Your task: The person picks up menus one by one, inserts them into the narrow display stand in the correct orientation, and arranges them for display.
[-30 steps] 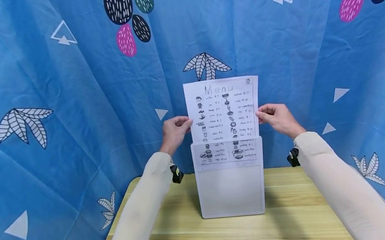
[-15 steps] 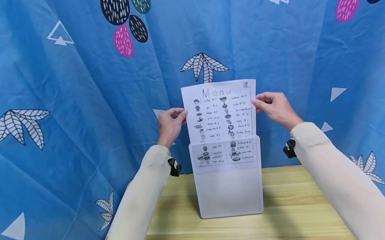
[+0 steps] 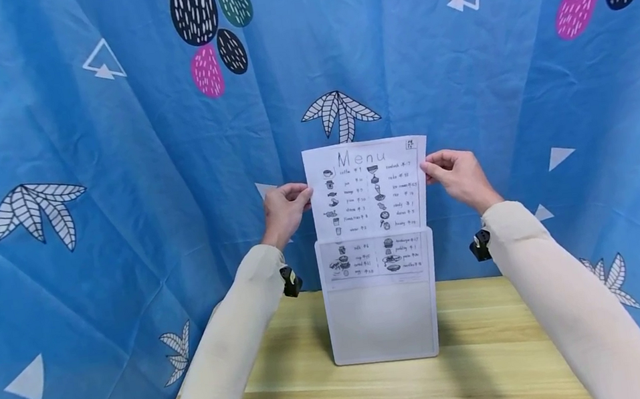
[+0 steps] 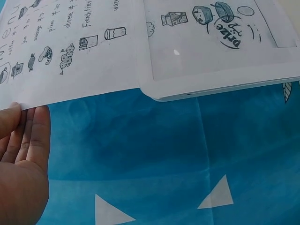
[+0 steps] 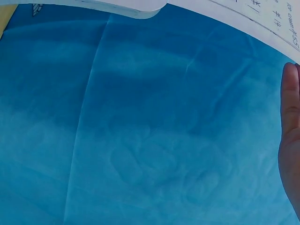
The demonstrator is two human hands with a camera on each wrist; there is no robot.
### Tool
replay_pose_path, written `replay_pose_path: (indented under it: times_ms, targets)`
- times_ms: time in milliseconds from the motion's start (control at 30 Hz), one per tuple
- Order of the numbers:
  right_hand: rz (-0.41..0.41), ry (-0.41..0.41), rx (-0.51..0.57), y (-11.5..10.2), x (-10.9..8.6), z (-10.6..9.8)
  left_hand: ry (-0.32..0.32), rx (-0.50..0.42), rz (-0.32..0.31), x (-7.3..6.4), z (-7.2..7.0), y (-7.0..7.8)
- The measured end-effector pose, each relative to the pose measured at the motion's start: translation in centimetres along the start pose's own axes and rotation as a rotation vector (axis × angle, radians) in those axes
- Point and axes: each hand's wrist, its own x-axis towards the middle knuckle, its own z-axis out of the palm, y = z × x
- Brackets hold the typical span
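A white paper menu [image 3: 368, 193] with small food drawings and prices stands upright in the middle of the head view. Its lower part sits inside a clear, white-rimmed display stand [image 3: 382, 326], seen through the front panel; the upper part sticks out above the rim. My left hand [image 3: 285, 212] pinches the menu's left edge between thumb and fingers, and the left wrist view shows the thumb [image 4: 10, 117] on the sheet. On the opposite side my right hand [image 3: 459, 178] pinches the right edge at about the same height. In the right wrist view only part of this hand [image 5: 290, 131] shows.
The stand rests on a light wood-grain table [image 3: 297, 391]. Behind and to both sides hangs a blue curtain [image 3: 167, 145] printed with leaves, triangles and drop shapes. A small black camera is strapped at each wrist.
The menu has slid slightly lower into the stand over the last second. Both hands gripped higher up its edges between the first and second frames, and still pinch it.
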Motion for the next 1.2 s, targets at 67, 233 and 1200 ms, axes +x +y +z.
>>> replay_pose_path:
  times_ms: [67, 233, 1200]
  targets:
    - [-0.002, 0.000, -0.001, 0.0, 0.0, 0.0, 0.001, 0.009, -0.004, 0.0, 0.0, -0.1]
    - [0.001, -0.001, -0.011, 0.1, -0.1, 0.1, -0.003, 0.019, -0.001, -0.1, 0.1, -0.4]
    - [0.003, -0.046, -0.005, 1.5, -0.9, 0.7, -0.014, 0.042, -0.035, -0.9, 0.1, -1.3]
